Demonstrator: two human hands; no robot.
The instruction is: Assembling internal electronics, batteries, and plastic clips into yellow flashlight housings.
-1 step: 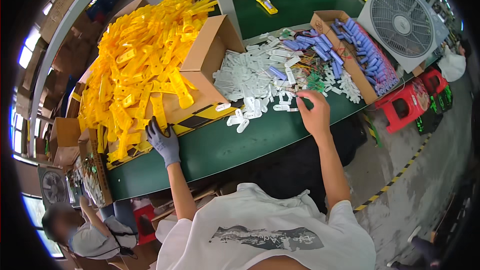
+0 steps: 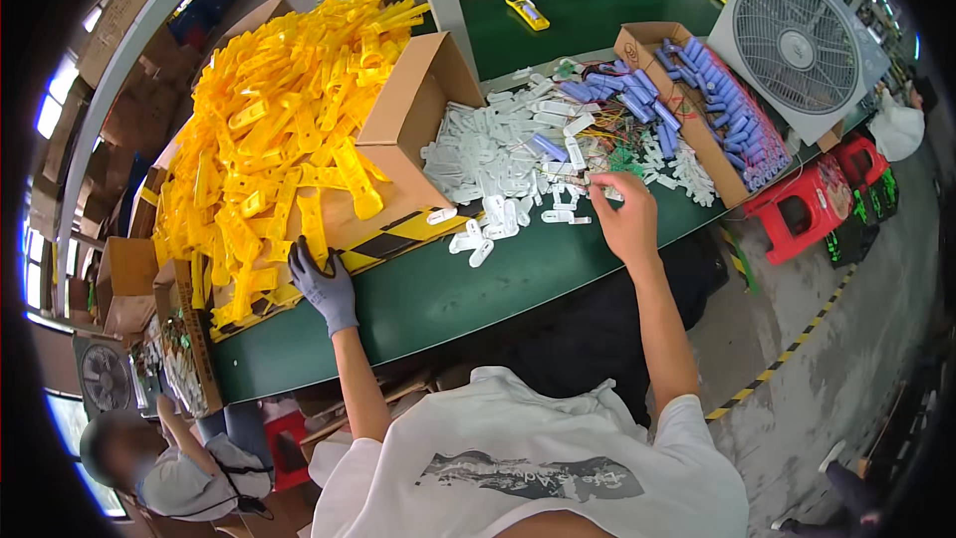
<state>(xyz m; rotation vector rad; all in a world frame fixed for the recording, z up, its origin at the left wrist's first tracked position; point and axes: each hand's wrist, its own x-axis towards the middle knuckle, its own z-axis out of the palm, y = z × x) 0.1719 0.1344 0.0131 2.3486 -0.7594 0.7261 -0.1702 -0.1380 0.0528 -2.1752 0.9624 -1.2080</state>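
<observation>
L hand [image 2: 325,291] at glossy ylw shells [image 2: 313,221]; R hand [image 2: 627,219] nr wht oblongs [image 2: 558,216]

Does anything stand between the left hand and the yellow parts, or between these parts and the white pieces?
Nothing visible stands between the left hand and the yellow parts: it is right at their near edge. Between the yellow parts and most white pieces, however, stands a cardboard wall.

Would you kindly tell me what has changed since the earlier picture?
The bare right hand appears to have edged slightly forward beside the white plastic pieces; no pick-up or release is visible. The gloved left hand stays by the yellow plastic pieces, and both piles look unchanged.
</observation>
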